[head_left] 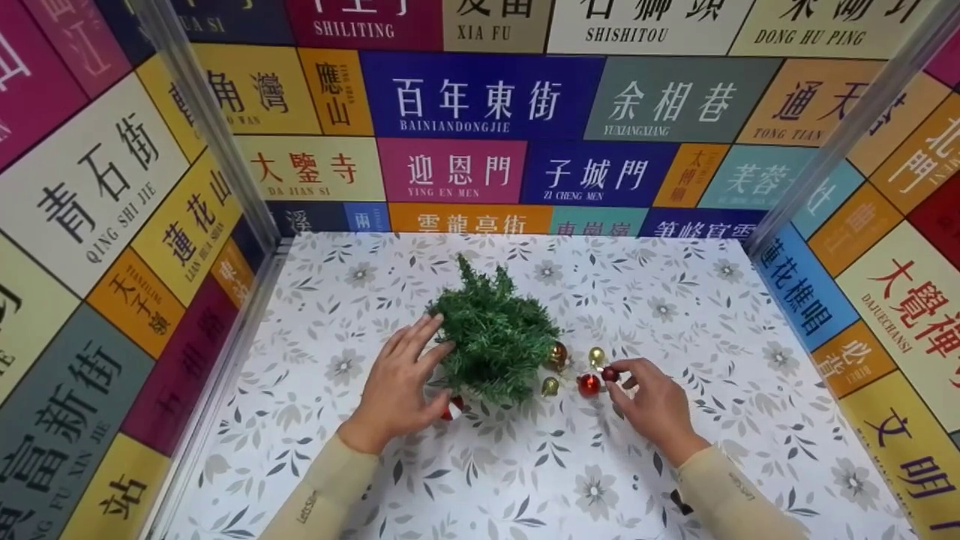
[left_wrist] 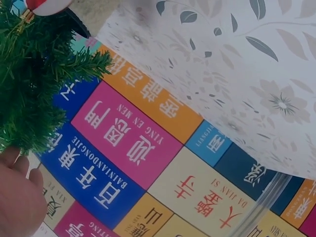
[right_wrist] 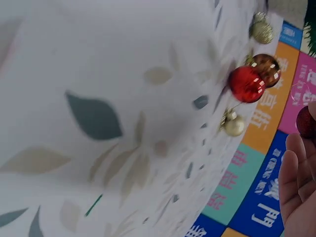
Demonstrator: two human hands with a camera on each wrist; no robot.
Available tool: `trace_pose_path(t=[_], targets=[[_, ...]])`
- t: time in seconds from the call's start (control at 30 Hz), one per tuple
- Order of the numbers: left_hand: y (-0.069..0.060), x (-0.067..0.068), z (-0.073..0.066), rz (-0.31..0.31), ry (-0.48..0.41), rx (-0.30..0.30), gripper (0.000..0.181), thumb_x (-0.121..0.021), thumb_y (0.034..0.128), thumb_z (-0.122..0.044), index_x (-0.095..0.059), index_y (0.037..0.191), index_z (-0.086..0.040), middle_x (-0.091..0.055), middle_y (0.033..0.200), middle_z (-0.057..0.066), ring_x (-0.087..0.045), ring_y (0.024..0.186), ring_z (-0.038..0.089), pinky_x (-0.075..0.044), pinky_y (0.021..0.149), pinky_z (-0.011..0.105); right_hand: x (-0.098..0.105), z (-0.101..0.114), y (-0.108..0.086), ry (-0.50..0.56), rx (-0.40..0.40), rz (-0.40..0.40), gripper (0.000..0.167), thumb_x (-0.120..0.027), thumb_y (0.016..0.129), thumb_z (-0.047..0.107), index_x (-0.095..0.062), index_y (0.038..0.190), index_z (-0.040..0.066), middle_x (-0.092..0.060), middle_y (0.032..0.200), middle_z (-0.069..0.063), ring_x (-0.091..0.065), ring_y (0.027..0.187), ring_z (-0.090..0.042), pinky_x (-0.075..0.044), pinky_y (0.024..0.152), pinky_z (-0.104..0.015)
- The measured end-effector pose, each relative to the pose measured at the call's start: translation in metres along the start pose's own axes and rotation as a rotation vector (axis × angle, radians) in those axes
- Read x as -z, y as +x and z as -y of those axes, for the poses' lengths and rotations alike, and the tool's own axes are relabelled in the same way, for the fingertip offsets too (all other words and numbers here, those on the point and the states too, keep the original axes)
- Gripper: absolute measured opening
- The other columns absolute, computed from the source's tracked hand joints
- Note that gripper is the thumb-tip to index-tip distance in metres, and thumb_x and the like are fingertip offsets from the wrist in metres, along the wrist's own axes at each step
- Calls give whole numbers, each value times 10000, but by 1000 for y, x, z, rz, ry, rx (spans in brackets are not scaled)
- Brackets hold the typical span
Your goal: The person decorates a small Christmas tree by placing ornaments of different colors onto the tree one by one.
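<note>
A small green artificial tree (head_left: 491, 330) stands on the patterned cloth. My left hand (head_left: 401, 382) lies along its left side, fingers extended and fingertips at the branches; the left wrist view shows this hand (left_wrist: 19, 197) beside the greenery (left_wrist: 29, 84). A red and white ornament (head_left: 453, 409) is near the left thumb. My right hand (head_left: 656, 405) pinches a dark red ball (head_left: 610, 373) between thumb and forefinger, also visible in the right wrist view as a dark ball (right_wrist: 306, 122). Beside it lie a shiny red ball (head_left: 589, 385), a brown ball (head_left: 556, 355) and gold balls (head_left: 596, 356).
White cloth with grey leaves and flowers (head_left: 300, 360) covers the table. Panels with coloured name signs (head_left: 480, 94) rise at the back and both sides. A small dark object (head_left: 681, 501) lies near the right forearm. A thin green bit (right_wrist: 94, 205) shows in the right wrist view.
</note>
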State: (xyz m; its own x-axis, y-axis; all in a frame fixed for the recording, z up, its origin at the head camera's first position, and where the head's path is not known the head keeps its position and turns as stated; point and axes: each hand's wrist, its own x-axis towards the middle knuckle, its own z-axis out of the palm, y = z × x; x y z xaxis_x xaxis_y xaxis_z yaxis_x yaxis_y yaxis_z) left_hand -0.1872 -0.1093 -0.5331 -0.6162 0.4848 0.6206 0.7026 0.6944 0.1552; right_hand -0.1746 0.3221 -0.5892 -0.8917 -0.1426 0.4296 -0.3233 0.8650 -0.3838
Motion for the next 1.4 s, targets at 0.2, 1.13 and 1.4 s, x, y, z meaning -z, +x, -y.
trace_pose_path(t=[0.2, 1.13, 1.4], targets=[[1, -2, -4, -29, -21, -3, 611, -775, 714, -310, -634, 1270, -98, -382, 1552, 152, -327, 1432, 333, -208, 1167, 463, -3, 28, 0, 59, 150, -42, 310, -822, 817, 209, -700, 1100, 177, -672, 999, 50, -653, 754, -124, -508, 553, -281], [-6, -33, -56, -145, 9, -203, 377, -706, 830, -487, -686, 797, -112, -653, 1145, 105, -588, 1147, 319, -364, 1088, 497, -18, 114, -7, 416, 200, 95, 261, -771, 887, 284, -687, 1132, 250, -663, 1034, 151, -627, 743, -57, -552, 580, -300], [-8, -46, -64, -136, 2, -167, 457, -702, 838, -586, -645, 737, -143, -657, 1082, 71, -600, 1112, 289, -349, 1100, 482, -20, 119, -8, 485, 203, 103, 264, -772, 887, 276, -697, 1139, 254, -677, 1017, 141, -633, 759, -84, -551, 569, -312]])
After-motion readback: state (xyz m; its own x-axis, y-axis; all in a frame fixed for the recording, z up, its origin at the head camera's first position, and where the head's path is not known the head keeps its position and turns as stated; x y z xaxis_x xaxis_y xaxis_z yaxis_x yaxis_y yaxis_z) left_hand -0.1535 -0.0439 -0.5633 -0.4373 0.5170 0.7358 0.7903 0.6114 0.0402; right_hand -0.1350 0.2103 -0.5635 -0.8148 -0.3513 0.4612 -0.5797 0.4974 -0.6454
